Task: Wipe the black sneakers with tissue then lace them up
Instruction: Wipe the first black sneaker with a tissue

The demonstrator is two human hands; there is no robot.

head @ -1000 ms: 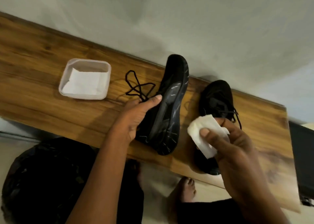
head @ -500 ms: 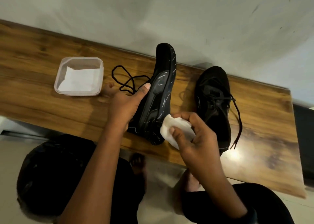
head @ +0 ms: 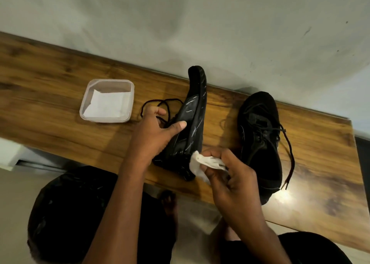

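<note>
A: Status, L hand [head: 154,135]?
B: L grip closed round the tipped sneaker [head: 192,123], thumb pressed on the sole, other fingers behind the upper. Shoe stands on its side on the wooden surface [head: 50,95], sole facing camera, heel end at the near edge.

A: R hand [head: 230,173]?
B: R grip pinched shut on a crumpled tissue [head: 200,163]. Tissue now touching the sole at the heel end.

A: Change vs prev frames?
B: 1 s ago the tissue was held clear of the sole, off to the right, in front of the 2nd shoe. 0.5 s ago it was just beside the heel. Now in contact. L thumb stayed on the sole throughout. Means: wipe of the sole is starting at the heel; judge still early in the wiping phase.

A: Other shoe?
B: Second sneaker [head: 260,139] sits upright on the surface to the right, apart from the hands, lace partly threaded w/ ends trailing loose. Can't tell if wiped.

A: Lace for the held one?
B: Loose lace [head: 160,103] lies on the surface behind L hand, so prob. unlaced. Lacing not yet begun.

A: Supplies?
B: Plastic tub [head: 86,103] w/ spare tissue, left, well apart from the shoes.
</note>
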